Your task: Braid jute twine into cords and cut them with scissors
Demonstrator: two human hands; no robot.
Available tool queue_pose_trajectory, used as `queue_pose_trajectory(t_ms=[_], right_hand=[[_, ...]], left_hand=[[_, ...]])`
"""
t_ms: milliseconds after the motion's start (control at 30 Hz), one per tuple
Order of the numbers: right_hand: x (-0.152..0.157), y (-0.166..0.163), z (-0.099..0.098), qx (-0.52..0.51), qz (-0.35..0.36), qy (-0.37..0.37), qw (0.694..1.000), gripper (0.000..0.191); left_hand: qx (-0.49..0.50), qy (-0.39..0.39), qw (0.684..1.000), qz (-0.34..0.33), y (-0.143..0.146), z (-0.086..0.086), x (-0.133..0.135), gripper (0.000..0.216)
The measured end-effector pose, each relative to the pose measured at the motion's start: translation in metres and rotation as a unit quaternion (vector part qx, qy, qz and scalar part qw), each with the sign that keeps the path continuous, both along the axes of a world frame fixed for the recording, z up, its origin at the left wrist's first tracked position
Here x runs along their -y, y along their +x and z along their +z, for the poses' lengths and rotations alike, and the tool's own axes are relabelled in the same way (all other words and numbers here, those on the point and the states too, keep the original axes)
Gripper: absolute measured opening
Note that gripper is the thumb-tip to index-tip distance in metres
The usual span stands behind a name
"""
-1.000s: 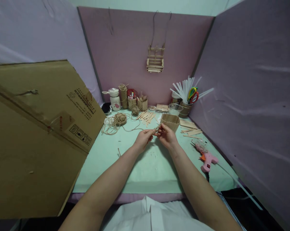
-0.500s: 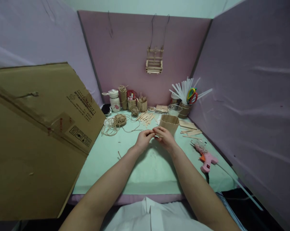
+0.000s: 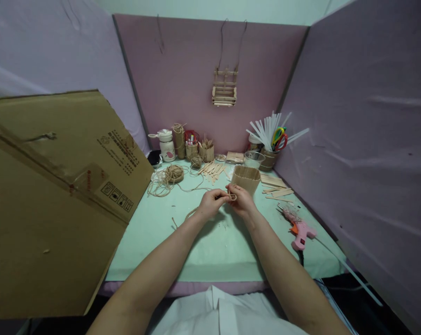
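Note:
My left hand (image 3: 212, 203) and my right hand (image 3: 241, 201) meet over the middle of the table, both closed on jute twine. A small loop of the twine (image 3: 233, 197) shows between the fingertips. From the hands, one strand runs left toward the twine ball (image 3: 174, 173); a loose twine end (image 3: 175, 223) lies beside my left forearm. Just behind my right hand stands an oval container made of craft sticks (image 3: 246, 177), its lower part hidden by the hand.
A pink glue gun (image 3: 302, 232) lies at right, below loose craft sticks (image 3: 278, 191). A large cardboard sheet (image 3: 57, 204) leans at left. Along the back stand a white bottle (image 3: 167, 148), a clear cup (image 3: 254, 160) and a pot of glue sticks and scissors (image 3: 268, 160).
A twine loop now shows between my fingers. My left hand has shifted slightly right, and more of the loose twine appears beside my left forearm.

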State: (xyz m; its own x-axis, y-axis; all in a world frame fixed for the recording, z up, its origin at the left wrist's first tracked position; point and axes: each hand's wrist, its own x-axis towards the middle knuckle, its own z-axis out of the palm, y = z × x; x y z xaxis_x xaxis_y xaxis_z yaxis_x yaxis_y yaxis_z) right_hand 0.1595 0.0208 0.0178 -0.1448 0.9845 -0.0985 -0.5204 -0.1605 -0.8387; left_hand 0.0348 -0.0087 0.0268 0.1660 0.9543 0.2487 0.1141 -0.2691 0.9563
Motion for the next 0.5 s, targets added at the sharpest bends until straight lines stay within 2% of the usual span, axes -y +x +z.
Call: queue_pose_trajectory(t_ms=[200,300,400,433,500], right_hand=[[-0.0047,0.0008,-0.0045,-0.004,-0.036,0.002,0.999,0.037],[-0.0062,0.0008,-0.0081,0.017,-0.013,-0.015,1.0,0.037],[-0.0041,-0.0004,-0.0098,0.131,0.025,-0.008,0.991,0.041],[-0.0024,-0.0011,-0.0093,0.187,0.011,0.021,0.982,0.042],[0.0022,-0.0025,-0.0064,0.285,-0.063,0.124,0.948,0.04]], left_hand=[[0.036,-0.02,0.998,-0.038,0.0019,-0.0007,0.0016,0.025],[0.083,-0.039,0.995,-0.032,0.0037,0.0017,0.0031,0.028],[0.152,-0.067,0.986,0.005,0.0023,0.0018,-0.0001,0.03],[0.165,-0.075,0.983,0.028,0.0011,0.0011,-0.0021,0.031],[0.163,-0.073,0.98,0.091,-0.0017,-0.001,-0.0062,0.029]])
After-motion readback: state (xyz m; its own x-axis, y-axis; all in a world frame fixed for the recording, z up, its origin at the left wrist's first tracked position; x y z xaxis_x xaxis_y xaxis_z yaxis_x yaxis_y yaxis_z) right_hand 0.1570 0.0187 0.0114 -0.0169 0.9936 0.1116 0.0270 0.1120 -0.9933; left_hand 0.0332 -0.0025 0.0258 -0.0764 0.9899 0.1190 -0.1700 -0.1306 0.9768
